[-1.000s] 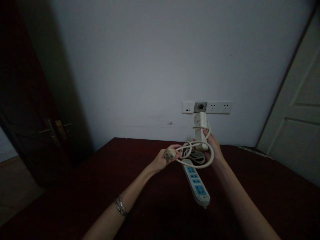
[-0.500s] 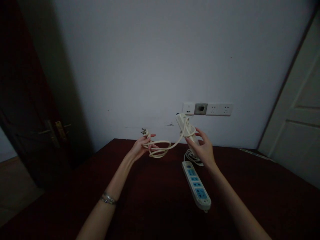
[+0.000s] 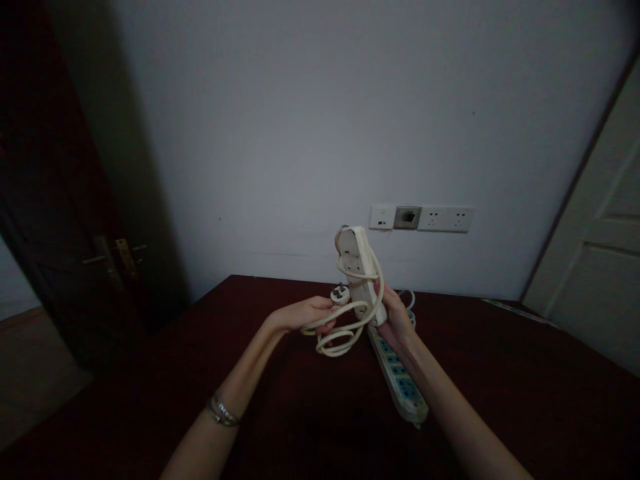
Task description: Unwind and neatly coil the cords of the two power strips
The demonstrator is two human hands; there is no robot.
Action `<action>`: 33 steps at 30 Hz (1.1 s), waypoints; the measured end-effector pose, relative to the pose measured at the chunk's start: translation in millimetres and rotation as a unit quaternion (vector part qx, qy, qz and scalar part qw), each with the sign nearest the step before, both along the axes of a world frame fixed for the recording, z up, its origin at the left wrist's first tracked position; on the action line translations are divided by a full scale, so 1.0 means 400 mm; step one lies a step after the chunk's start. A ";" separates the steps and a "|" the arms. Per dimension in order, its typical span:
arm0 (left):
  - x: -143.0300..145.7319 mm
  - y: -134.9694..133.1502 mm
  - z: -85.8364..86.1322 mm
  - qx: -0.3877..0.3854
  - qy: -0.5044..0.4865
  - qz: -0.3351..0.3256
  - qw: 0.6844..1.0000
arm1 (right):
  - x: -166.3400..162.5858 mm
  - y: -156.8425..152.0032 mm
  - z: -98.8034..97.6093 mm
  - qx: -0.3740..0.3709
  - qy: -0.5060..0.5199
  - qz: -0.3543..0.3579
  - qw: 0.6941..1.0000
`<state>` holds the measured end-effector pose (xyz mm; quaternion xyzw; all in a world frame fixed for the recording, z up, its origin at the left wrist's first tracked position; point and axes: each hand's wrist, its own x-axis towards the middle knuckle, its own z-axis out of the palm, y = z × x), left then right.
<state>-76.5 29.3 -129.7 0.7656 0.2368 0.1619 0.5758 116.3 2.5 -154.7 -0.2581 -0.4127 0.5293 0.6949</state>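
Note:
My right hand [image 3: 397, 317] is closed around a white power strip [image 3: 354, 257], which it holds tilted above the table with part of its socket face showing. The strip's cream cord [image 3: 375, 300] wraps across its body and hangs in loose loops to the left. Its plug [image 3: 340, 295], prongs facing up, is gripped by my left hand [image 3: 307, 313] together with some of the cord loops. Under my right wrist a second power strip [image 3: 400, 380] with blue sockets lies on the table, partly covered by the hand and forearm.
Beyond the dark red table [image 3: 290, 413] rises a pale wall carrying a row of wall sockets [image 3: 445, 219]. A dark door with a metal handle [image 3: 125, 257] stands at the left, a white door [image 3: 600, 267] at the right. Another cord [image 3: 410, 303] lies behind my right hand.
My left hand has brought the plug rightward and lower, close to the held strip. The right hand has turned the strip, so its socket face shows and it now overlaps the lying strip.

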 end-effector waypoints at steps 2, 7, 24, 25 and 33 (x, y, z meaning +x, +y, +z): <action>0.017 -0.008 -0.005 -0.058 -0.022 -0.031 0.998 | 0.005 -0.004 0.000 0.002 -0.006 0.002 1.000; 0.017 -0.019 0.004 -0.070 -0.070 -0.016 0.995 | 0.027 -0.002 -0.001 0.025 -0.051 0.007 0.998; 0.028 -0.011 0.007 0.084 -0.171 0.099 0.977 | 0.040 -0.008 0.011 0.057 -0.117 -0.020 0.991; 0.029 -0.011 0.006 0.071 -0.181 0.105 0.975 | 0.037 -0.008 0.011 0.055 -0.115 -0.021 0.992; 0.047 -0.009 -0.001 0.026 -0.210 0.165 0.963 | 0.043 -0.006 0.012 0.057 -0.154 -0.020 0.986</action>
